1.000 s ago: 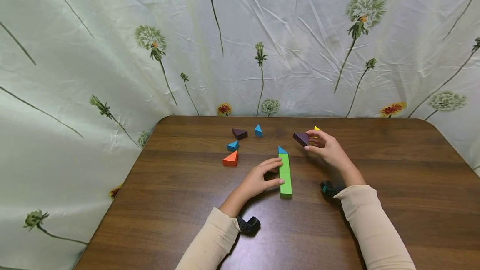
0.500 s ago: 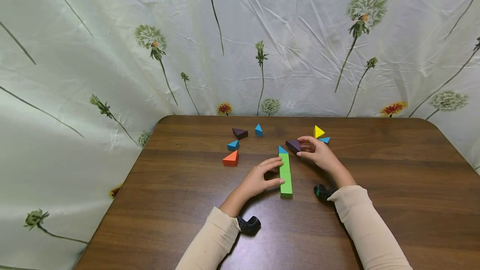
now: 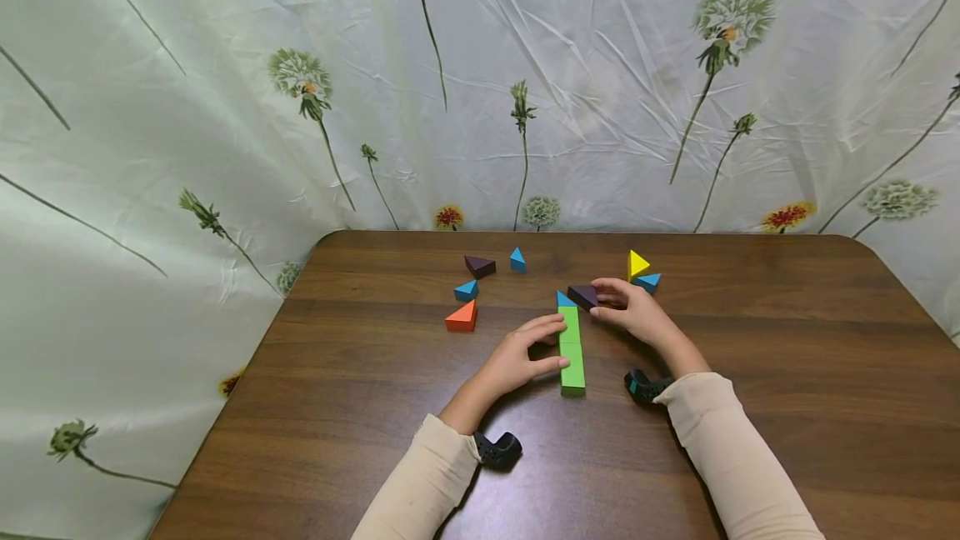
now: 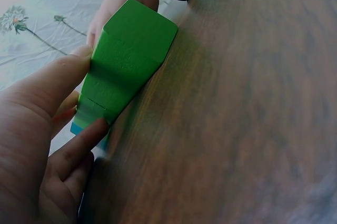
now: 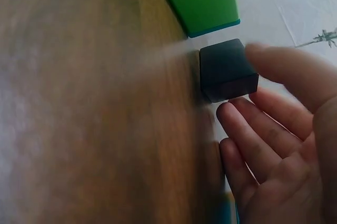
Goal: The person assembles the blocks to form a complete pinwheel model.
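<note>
Two green rectangular blocks (image 3: 572, 367) lie end to end on the table, with a small blue triangular block (image 3: 565, 299) at their far end. My left hand (image 3: 512, 363) is on their left side, thumb on the nearer block and fingertips on the farther one; the left wrist view shows the thumb along a green block's edge (image 4: 126, 50). My right hand (image 3: 637, 312) holds a dark purple triangular block (image 3: 582, 297) between thumb and fingers, right beside the blue triangle. In the right wrist view, that purple block (image 5: 229, 69) sits just past the green block's end.
Left of the green blocks lie an orange triangular block (image 3: 462, 317), a blue one (image 3: 466, 291), another dark purple one (image 3: 481, 266) and a blue one (image 3: 517, 261). Beyond my right hand are a yellow block (image 3: 637, 265) and a blue one (image 3: 648, 282). A floral curtain (image 3: 600, 107) hangs behind the table.
My right hand has brought the dark purple block left and nearer, up to the blue triangle, uncovering the yellow and blue blocks behind it. My left hand has stayed put.
</note>
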The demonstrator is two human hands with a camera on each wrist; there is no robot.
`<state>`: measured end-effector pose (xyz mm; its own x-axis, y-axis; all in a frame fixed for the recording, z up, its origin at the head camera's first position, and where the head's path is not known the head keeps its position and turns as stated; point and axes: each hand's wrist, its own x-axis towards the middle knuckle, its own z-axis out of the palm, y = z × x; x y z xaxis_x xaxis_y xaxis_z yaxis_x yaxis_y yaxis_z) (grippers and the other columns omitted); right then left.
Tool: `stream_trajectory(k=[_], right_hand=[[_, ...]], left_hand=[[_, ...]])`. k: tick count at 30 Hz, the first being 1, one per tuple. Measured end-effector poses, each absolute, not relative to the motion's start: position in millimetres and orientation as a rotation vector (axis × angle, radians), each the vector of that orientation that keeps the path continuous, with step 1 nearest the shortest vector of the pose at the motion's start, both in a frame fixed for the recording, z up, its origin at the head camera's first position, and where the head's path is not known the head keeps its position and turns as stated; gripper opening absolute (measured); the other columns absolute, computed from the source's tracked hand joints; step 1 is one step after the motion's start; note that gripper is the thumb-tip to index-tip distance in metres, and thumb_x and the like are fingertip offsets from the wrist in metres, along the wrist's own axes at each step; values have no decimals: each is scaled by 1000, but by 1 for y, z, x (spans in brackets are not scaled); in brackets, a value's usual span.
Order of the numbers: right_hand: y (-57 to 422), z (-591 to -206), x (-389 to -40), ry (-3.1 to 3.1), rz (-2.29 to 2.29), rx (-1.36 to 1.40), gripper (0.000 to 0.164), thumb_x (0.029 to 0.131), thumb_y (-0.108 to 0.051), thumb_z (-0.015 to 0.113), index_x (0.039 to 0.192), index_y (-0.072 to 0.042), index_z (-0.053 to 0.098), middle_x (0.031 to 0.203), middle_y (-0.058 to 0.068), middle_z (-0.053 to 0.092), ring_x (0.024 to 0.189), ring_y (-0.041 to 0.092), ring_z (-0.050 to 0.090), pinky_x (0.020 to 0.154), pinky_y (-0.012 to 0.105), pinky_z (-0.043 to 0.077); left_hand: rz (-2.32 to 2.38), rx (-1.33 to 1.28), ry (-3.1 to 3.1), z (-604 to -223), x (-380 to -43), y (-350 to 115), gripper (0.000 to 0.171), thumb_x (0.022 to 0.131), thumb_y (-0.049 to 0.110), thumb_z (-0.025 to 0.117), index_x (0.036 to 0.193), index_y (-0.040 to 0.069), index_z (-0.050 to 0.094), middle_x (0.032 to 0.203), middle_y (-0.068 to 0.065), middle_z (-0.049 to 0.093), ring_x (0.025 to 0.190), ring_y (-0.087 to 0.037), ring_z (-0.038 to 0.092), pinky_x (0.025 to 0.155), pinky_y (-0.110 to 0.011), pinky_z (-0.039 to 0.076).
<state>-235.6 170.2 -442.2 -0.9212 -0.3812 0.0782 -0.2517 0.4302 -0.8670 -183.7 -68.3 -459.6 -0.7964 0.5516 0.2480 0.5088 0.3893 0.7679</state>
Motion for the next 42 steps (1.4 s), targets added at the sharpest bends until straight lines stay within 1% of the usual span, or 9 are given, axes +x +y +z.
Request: stream_trajectory(k=[5,11,17,22,29,35,42], right_hand=[[171,-442,-234,2534,-1529,-596,46,89,-12,57,127,7,42,123,27,47,110,38,47,89,47,39],[167,-442,-235,2534,-1529,-596,44,88,-14,60,125,5,46,120,25,50,107,37,50,89,48,39],[162,-441,-234,2562,-1499,-639,43,86,-15,62,122,4,49,116,23,53,104,37,51,88,49,39],[161,-440,-233,2550,-1491,-643,44,86,-17,62,123,3,49,116,22,53,105,35,50,88,49,39],[152,-414,-217,2509,-1513,-615,41,86,-4,60,121,10,47,113,27,52,104,40,48,89,52,37],[151,-411,-215,2521,-1510,-633,40,85,-3,60,120,11,47,112,28,52,103,41,48,88,52,37],[151,-410,-215,2508,-1517,-637,40,85,-1,59,120,12,47,112,29,52,104,42,48,88,53,37]], left_hand=[[1392,991,2584,-460,-184,-68,52,81,28,68,127,11,52,136,4,41,101,-6,53,90,-23,39],[1388,1004,2591,-460,-183,-68,52,81,29,68,126,10,53,135,4,41,101,-4,53,89,-22,39],[1385,996,2590,-460,-183,-69,52,81,28,68,126,10,52,136,4,41,101,-6,53,89,-23,39],[1385,1008,2590,-460,-183,-68,51,81,28,68,127,10,52,135,4,41,101,-5,53,90,-23,38],[1388,1006,2589,-461,-184,-68,51,81,28,68,127,10,52,135,4,41,101,-5,52,90,-23,38],[1389,1004,2588,-460,-183,-68,52,81,28,68,127,10,52,136,3,41,101,-6,53,90,-24,38],[1390,979,2581,-458,-183,-68,52,81,28,68,127,11,52,136,5,40,101,-7,53,90,-24,38]])
